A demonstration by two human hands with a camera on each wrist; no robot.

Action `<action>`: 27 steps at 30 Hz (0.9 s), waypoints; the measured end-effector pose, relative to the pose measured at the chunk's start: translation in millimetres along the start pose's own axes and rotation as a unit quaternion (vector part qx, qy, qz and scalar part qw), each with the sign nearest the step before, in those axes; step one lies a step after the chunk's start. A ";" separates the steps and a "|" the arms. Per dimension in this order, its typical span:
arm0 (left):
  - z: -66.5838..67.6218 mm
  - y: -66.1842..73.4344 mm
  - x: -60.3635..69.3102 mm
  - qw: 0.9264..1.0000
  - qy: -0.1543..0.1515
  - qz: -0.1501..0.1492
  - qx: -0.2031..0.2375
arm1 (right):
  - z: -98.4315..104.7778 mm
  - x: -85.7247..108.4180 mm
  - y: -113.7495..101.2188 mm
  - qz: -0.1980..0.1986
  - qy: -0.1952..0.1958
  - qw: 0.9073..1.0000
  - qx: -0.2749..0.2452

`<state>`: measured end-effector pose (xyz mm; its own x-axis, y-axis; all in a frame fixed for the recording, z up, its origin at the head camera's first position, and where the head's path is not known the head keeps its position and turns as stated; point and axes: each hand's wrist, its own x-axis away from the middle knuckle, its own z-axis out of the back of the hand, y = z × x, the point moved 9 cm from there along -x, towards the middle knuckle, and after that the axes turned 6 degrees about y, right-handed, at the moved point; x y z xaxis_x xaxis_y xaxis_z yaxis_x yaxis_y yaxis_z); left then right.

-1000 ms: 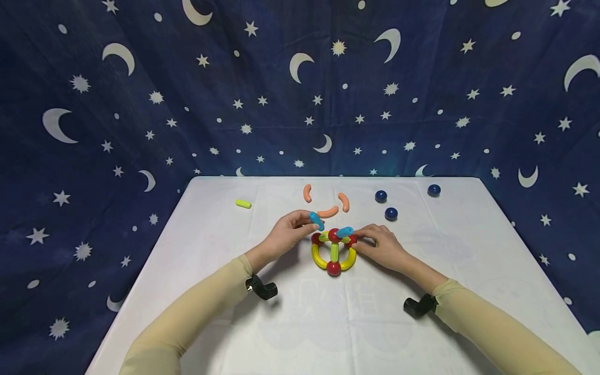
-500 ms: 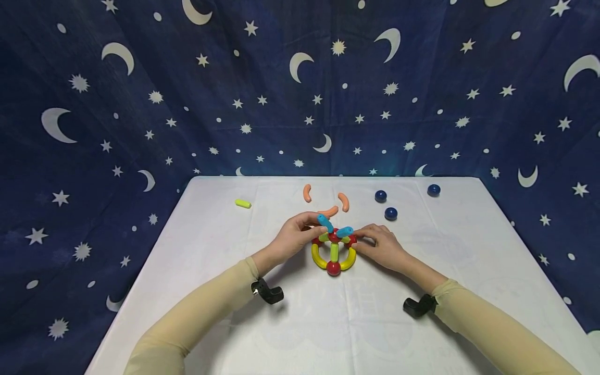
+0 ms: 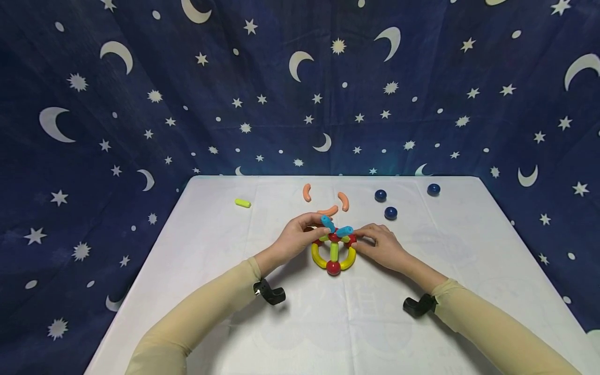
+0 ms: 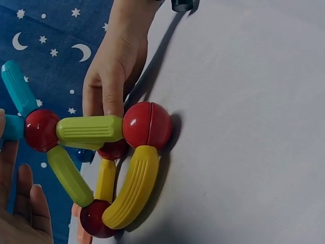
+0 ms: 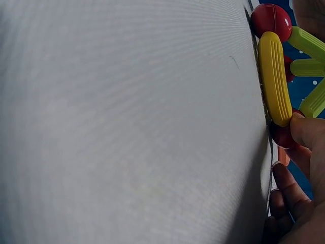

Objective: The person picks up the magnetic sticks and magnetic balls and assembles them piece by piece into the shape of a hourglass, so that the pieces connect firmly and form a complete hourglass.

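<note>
A frame of yellow curved sticks (image 3: pixel 350 259), green sticks (image 3: pixel 334 252) and red balls (image 3: pixel 333 267) stands on the table. At its top, a red ball (image 4: pixel 41 130) bears two blue sticks. My left hand (image 3: pixel 300 238) pinches the left blue stick (image 3: pixel 327 224), whose lower end touches that ball; the other blue stick (image 3: pixel 345 231) leans to the right. My right hand (image 3: pixel 383 247) grips the red ball at the frame's right corner, thumb against it in the right wrist view (image 5: pixel 283 135).
Behind the frame lie orange curved sticks (image 3: pixel 344 201) (image 3: pixel 307 192). Farther right are three dark blue balls (image 3: pixel 391 213), and a green stick (image 3: pixel 242 203) lies at the back left. A starry cloth (image 3: pixel 262 78) hangs behind the white table (image 3: pixel 300 333).
My left hand has moved right and slightly down with its blue stick, from beside the frame to the top red ball. My right hand has stayed in place.
</note>
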<state>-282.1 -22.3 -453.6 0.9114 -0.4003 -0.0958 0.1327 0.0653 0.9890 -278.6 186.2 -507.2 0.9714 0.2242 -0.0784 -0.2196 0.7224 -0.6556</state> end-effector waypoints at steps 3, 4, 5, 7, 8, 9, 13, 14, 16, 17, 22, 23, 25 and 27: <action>-0.8 0.2 -0.2 1.000 0.000 -0.001 0.002 | 0.0 -0.3 -0.4 -0.002 -0.001 1.000 0.003; -1.0 -0.1 -0.2 1.000 -0.001 0.000 0.005 | 0.1 -0.4 -0.4 -0.003 0.000 1.000 0.003; -1.1 -0.3 -0.2 1.000 -0.001 0.001 0.006 | 0.1 -0.5 -0.4 -0.003 0.000 1.000 0.003; -1.5 -0.8 -0.2 1.000 -0.002 0.002 0.007 | 0.2 -0.6 -0.3 -0.003 0.001 1.000 0.003; -1.6 -1.2 -0.2 1.000 -0.002 0.004 0.007 | 0.4 -0.6 -0.2 -0.003 0.001 1.000 0.003; -1.4 -2.5 -0.1 1.000 -0.001 0.007 0.004 | 0.4 -0.6 -0.1 -0.002 0.001 1.000 0.002; -1.3 -7.8 -0.4 1.000 0.000 0.016 -0.012 | 0.0 -0.9 0.3 -0.002 0.000 1.000 0.002; -1.2 -9.2 -0.5 1.000 0.000 0.018 -0.015 | -0.6 -1.3 0.4 -0.003 -0.001 1.000 0.003; -1.3 -10.4 -0.6 1.000 -0.001 0.016 -0.021 | -1.5 -2.5 0.6 -0.004 -0.004 1.000 0.007; -1.3 -10.8 -0.5 1.000 -0.001 0.016 -0.022 | -1.9 -3.3 0.6 -0.003 -0.005 1.000 0.009; -1.7 -9.4 0.8 1.000 -0.005 0.012 -0.019 | -2.5 -8.6 -0.7 0.002 -0.007 1.000 0.024; -2.0 -9.2 1.0 1.000 -0.006 0.012 -0.016 | -2.4 -9.4 -1.0 0.003 -0.007 1.000 0.024; -1.9 -8.8 1.1 1.000 -0.005 0.010 -0.016 | -2.2 -11.0 -1.7 0.003 -0.006 1.000 0.025; -1.5 -8.7 0.7 1.000 0.000 0.007 -0.020 | -2.0 -12.0 -2.0 0.003 -0.005 1.000 0.023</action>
<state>-282.0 -21.8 -462.4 0.9131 -0.3994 -0.0815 0.1350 0.1076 0.9850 -289.6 180.7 -506.5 0.9694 0.2340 -0.0749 -0.2290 0.7500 -0.6205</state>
